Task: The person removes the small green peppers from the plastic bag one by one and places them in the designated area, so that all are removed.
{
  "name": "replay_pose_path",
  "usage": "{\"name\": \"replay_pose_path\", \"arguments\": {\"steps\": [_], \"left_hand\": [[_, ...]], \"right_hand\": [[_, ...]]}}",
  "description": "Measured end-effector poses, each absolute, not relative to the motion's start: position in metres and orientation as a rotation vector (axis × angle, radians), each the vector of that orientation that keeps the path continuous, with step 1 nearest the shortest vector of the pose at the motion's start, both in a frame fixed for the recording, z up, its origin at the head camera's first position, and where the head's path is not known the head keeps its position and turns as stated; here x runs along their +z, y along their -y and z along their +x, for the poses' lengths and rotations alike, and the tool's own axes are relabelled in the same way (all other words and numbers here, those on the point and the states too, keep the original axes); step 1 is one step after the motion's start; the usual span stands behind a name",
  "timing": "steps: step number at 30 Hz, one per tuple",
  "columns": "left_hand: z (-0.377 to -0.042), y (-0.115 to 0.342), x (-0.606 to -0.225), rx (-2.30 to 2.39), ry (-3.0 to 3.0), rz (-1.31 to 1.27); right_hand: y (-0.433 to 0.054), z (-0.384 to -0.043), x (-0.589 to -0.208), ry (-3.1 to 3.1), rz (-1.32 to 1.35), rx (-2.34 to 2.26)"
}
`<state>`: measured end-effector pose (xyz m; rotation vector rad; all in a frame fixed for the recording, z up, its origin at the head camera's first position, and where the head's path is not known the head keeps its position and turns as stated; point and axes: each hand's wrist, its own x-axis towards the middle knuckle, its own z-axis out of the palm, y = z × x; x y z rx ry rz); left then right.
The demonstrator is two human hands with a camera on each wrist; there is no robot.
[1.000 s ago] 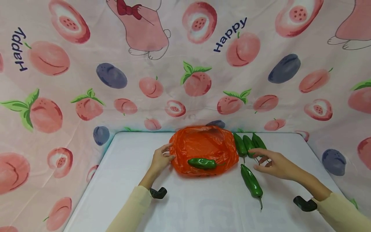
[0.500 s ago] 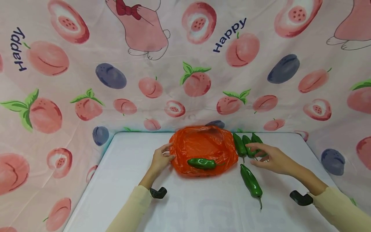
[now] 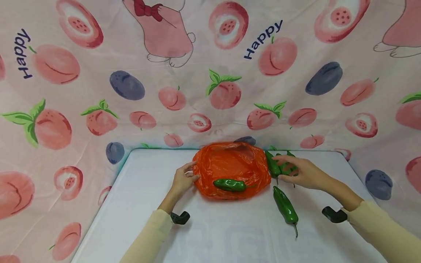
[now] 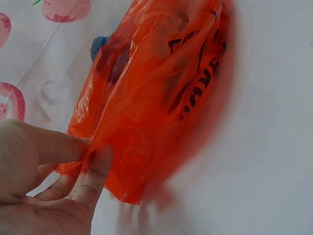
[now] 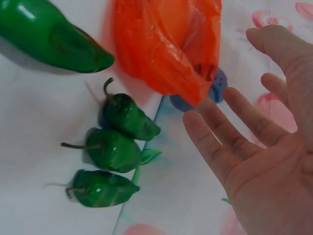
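An orange plastic bag (image 3: 227, 164) lies at the middle back of the table. My left hand (image 3: 183, 179) pinches its left edge; in the left wrist view, thumb and fingers meet on the thin film of the bag (image 4: 142, 112). One glossy green chili pepper (image 3: 229, 185) rests at the bag's front part; whether inside or on top, I cannot tell. My right hand (image 3: 306, 173) hovers right of the bag with fingers extended and nothing in them. Beyond and below it are three green peppers (image 5: 113, 150) side by side, partly hidden in the head view.
Another green pepper (image 3: 285, 205) lies nearer me, right of the bag, its stem toward me. The white table (image 3: 230, 233) ends at a back edge against a peach-print cloth (image 3: 197, 84). Black wrist cameras (image 3: 334, 214) stick out from both sleeves.
My right hand has moved left and slightly away from me, over the row of peppers toward the bag. The left hand, bag and peppers have stayed in place.
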<state>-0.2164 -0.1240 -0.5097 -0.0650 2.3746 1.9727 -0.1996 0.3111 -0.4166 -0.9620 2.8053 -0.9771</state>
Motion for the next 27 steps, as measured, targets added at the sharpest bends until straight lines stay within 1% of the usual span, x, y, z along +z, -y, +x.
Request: {"name": "replay_pose_path", "arguments": {"steps": [17,27], "left_hand": [[-0.217,0.123,-0.511,1.95,-2.403,-0.051],[-0.215,0.122,-0.511,1.958,-2.394,-0.061]], "right_hand": [[-0.27,-0.221,-0.402,-2.703,-1.046,-0.98],[-0.249,-0.233,-0.405,-2.674,-1.069,-0.906]]}}
